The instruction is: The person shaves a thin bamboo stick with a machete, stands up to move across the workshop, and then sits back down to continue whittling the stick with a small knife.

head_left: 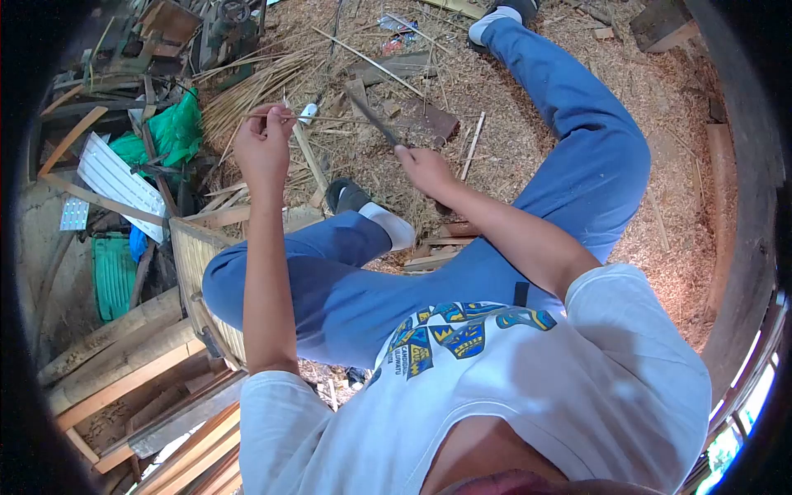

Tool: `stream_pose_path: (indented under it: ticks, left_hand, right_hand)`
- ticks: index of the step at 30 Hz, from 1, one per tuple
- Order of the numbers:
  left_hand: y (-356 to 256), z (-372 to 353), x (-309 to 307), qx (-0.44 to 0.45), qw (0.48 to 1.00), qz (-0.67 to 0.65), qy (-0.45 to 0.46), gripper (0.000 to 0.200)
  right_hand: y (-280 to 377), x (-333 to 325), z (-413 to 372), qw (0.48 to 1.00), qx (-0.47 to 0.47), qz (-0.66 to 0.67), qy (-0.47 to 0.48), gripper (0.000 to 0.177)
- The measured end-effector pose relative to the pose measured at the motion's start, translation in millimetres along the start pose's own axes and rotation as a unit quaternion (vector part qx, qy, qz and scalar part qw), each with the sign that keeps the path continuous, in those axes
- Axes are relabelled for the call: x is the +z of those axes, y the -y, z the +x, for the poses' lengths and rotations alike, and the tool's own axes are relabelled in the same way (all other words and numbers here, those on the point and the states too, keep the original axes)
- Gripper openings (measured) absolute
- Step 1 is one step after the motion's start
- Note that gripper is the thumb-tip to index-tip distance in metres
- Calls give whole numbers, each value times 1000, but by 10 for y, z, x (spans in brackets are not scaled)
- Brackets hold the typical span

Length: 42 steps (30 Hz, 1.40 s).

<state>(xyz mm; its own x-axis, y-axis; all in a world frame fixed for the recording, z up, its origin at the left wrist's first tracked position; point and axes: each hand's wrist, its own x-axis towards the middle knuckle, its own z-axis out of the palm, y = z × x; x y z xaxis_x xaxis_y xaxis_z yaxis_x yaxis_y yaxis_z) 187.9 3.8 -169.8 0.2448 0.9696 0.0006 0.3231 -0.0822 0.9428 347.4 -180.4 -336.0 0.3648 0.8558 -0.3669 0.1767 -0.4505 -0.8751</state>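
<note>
Near the upper middle, my left hand [262,142] is closed round a thin strip [330,120], pinched between thumb and fingers. The strip points right, toward a knife [373,118]. My right hand [427,172] grips the knife at its lower end, and the dark blade slants up and to the left. A small white object [308,113] lies just right of my left hand. Behind my left hand, many thin strips [247,91] are spread on the ground.
Wood shavings [528,99] cover the ground. Green plastic [177,132], a white corrugated sheet [124,177] and scrap wood lie at the left. Timber beams [132,363] are stacked at the lower left. A wood block [664,25] stands at the upper right.
</note>
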Motion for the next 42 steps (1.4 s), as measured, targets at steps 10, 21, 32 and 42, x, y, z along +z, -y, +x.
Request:
stream_pose_path:
  ticks: [10,21,32,42]
  left_hand:
    - [74,73,-151,-47,999,-20,-16,21]
    - [292,262,-271,-41,999,6,-27,22]
    - [533,999,-141,10,999,19,25,28]
    - [1050,904,190,77,961,-217,-151,33]
  right_hand:
    - [-454,1,112,995,-1,-102,-6,60]
    - [-323,5,98,992,6,-126,27,59]
    - [-512,-4,153,986,-30,-160,-20,57]
    - [-1102,-68,234,973,40,-221,44,38]
